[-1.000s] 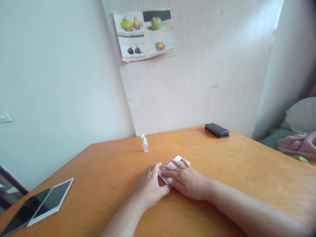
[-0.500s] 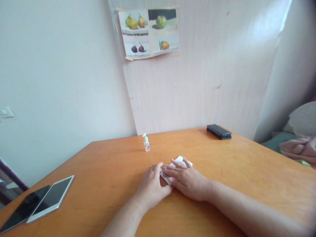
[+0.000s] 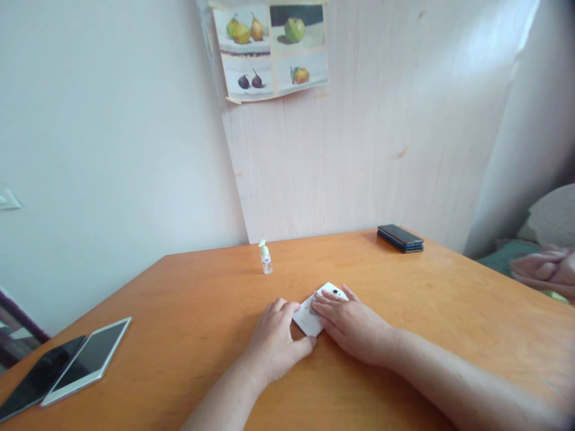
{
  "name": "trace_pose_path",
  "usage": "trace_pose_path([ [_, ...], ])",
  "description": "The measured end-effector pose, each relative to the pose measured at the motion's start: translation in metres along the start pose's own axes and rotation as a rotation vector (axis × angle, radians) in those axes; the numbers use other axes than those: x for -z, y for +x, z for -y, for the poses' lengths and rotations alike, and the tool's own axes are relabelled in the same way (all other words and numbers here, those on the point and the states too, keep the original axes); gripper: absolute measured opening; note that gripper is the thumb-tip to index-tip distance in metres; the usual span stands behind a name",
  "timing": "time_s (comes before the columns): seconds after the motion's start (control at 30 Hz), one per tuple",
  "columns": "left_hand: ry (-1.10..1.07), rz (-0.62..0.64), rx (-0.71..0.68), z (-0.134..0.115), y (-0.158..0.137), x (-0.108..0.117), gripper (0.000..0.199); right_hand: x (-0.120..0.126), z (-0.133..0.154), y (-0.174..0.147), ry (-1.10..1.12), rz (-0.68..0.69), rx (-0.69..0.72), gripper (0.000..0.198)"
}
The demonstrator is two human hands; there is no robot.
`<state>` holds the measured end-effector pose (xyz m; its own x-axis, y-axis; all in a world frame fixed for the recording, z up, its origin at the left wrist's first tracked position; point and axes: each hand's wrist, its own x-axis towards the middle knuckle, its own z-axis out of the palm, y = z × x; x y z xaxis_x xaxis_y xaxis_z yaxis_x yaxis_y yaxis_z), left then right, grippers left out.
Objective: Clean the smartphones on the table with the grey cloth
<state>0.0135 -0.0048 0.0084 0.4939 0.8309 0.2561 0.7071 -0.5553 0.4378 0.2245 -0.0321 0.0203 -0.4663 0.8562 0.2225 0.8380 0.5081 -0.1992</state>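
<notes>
A white smartphone (image 3: 309,317) lies on the table with its back up; a dark camera lens shows near its far end. My left hand (image 3: 279,338) grips the phone's near left end, with fingers along the left edge and thumb at the near corner. My right hand (image 3: 353,323) lies over the phone's right side, its fingers extended and pressed down. Under those fingertips a small greyish cloth (image 3: 313,303) shows in part; most of it is hidden by the hand.
A small clear pump bottle (image 3: 266,261) stands beyond my hands. A white tablet (image 3: 90,362) overlaps a dark tablet (image 3: 42,377) at the left. Several stacked phones (image 3: 399,237) lie at the table's (image 3: 202,299) far right. Fruit pictures (image 3: 272,51) hang on the wall.
My right hand has slid to the right over the phone, with the small cloth under its fingers, uncovering more of the phone's back. My left hand stays at the phone's edge.
</notes>
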Motion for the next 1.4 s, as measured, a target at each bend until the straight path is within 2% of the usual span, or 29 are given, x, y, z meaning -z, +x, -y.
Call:
trace_pose_path([
  [0.07, 0.005, 0.014, -0.006, -0.001, 0.0, 0.001, 0.036, 0.001, 0.012, -0.002, 0.05, -0.024, 0.117, 0.035],
  [0.13, 0.005, 0.02, -0.003, -0.001, 0.0, 0.001, 0.036, 0.003, 0.011, -0.001, 0.057, -0.055, 0.128, 0.029],
  [0.2, 0.005, 0.013, 0.008, 0.0, -0.001, 0.0, 0.042, 0.004, -0.002, 0.001, 0.018, -0.078, 0.028, 0.024],
  [0.33, 0.007, 0.009, 0.007, 0.002, -0.001, -0.001, 0.049, 0.008, -0.038, 0.005, -0.091, -0.11, -0.283, 0.024],
  [0.4, 0.011, 0.006, 0.002, 0.002, -0.001, -0.002, 0.049, 0.008, -0.044, 0.005, -0.112, -0.129, -0.339, 0.022],
  [0.47, 0.015, -0.002, 0.0, 0.002, -0.001, -0.002, 0.049, 0.006, -0.038, 0.004, -0.061, -0.128, -0.302, 0.02],
  [0.67, 0.009, -0.021, -0.021, -0.002, 0.0, 0.001, 0.039, -0.006, -0.002, 0.001, 0.253, -0.071, -0.023, 0.017],
  [0.73, 0.012, -0.028, -0.024, -0.002, 0.0, 0.001, 0.039, -0.006, -0.008, 0.002, 0.27, -0.078, -0.065, 0.015],
  [0.87, 0.033, -0.05, -0.027, -0.004, 0.001, 0.001, 0.039, -0.003, -0.044, 0.006, 0.246, -0.185, -0.372, 0.012],
  [0.93, 0.038, -0.063, -0.028, -0.006, 0.001, 0.002, 0.035, -0.001, -0.059, 0.008, 0.244, -0.227, -0.457, 0.011],
  [1.0, 0.031, -0.072, -0.021, -0.008, 0.0, 0.004, 0.027, 0.001, -0.064, 0.009, 0.266, -0.24, -0.482, 0.012],
  [1.13, -0.057, -0.05, -0.033, -0.012, -0.002, 0.013, 0.013, 0.005, -0.054, 0.008, 0.339, -0.274, -0.474, 0.02],
  [1.3, -0.12, 0.001, -0.062, -0.016, -0.004, 0.02, 0.036, 0.007, -0.049, 0.007, 0.532, -0.446, -0.453, 0.033],
  [1.4, -0.128, 0.002, -0.055, -0.017, -0.004, 0.017, 0.04, 0.004, -0.053, 0.009, 0.541, -0.519, -0.436, 0.035],
])
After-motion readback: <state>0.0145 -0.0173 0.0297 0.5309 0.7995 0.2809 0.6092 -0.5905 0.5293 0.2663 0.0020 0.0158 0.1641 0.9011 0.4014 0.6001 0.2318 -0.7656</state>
